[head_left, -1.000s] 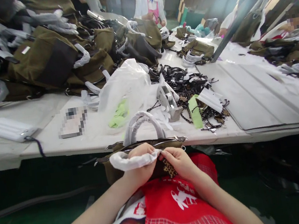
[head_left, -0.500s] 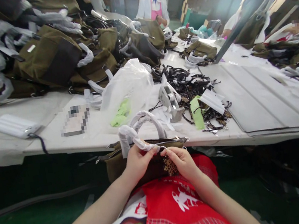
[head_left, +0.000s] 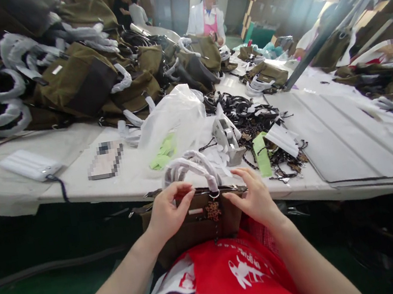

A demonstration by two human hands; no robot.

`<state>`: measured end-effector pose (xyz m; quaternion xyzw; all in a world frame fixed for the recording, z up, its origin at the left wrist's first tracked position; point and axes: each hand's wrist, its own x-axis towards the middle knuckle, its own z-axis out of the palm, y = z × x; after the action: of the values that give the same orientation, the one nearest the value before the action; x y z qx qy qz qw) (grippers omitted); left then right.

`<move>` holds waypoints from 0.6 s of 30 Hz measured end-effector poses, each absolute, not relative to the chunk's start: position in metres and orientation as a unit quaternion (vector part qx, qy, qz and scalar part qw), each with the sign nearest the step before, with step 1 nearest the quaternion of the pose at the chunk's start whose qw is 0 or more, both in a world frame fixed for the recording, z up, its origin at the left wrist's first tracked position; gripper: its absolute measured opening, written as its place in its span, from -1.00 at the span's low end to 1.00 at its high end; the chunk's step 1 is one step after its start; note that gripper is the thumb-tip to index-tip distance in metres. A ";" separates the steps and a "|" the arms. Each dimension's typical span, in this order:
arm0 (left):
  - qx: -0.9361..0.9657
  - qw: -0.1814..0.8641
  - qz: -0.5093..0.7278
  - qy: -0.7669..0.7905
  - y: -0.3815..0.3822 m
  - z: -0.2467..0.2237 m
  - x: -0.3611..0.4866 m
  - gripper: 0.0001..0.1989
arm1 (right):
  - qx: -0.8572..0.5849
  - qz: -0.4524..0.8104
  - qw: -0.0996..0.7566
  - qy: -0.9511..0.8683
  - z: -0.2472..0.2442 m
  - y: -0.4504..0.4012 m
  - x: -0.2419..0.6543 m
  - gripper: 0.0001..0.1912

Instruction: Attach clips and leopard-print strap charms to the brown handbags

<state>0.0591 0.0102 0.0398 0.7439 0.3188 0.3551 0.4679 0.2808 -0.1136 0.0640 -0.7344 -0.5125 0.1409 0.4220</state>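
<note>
An olive-brown handbag [head_left: 197, 226] rests between my lap and the table's front edge, its wrapped white handles [head_left: 205, 165] standing up. From the ring at a handle's base hangs a leopard-patterned snowflake-shaped charm [head_left: 213, 211] with a dark cord. On the bag's left side my left hand [head_left: 169, 210] has thumb and fingers apart, close to its top edge. Opposite it, my right hand [head_left: 251, 195] is spread beside the charm and the zip end. Neither hand grips anything; whether the fingertips brush the bag, I cannot tell.
Many similar handbags [head_left: 74, 82] are heaped at the back left. On the white table lie a phone [head_left: 106, 160], a white pouch [head_left: 30, 165], a clear plastic bag [head_left: 172, 116], a tape dispenser [head_left: 227, 137] and dark corded charms [head_left: 251, 118]. Across the table stands a person [head_left: 208, 18].
Both hands have let go of the wrapped handle and charm cord and moved apart. The handle now stands upright, and the charm hangs freely against the bag's front.
</note>
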 end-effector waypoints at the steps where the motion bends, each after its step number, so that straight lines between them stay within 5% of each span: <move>1: 0.755 0.442 0.358 0.326 0.014 0.042 0.052 -0.82 | -0.734 0.156 0.403 -0.525 0.065 -0.107 0.283 -0.39; 6: 0.738 0.329 0.395 0.438 0.039 0.035 0.012 -0.75 | -0.715 0.281 0.321 -0.554 0.051 -0.076 0.287 -0.22; 13: 0.668 0.309 0.427 0.526 0.072 0.023 -0.025 -0.68 | -0.745 0.266 0.280 -0.543 0.032 -0.068 0.269 -0.51; 18: 0.654 0.319 0.450 0.517 0.078 0.018 -0.029 -0.68 | -0.683 0.407 0.295 -0.531 0.019 -0.084 0.273 -0.60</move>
<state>-0.0286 0.0783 0.0182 0.6542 0.5171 0.4504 0.3189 0.2734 -0.0836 0.0187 -0.6826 -0.5306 0.4072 0.2945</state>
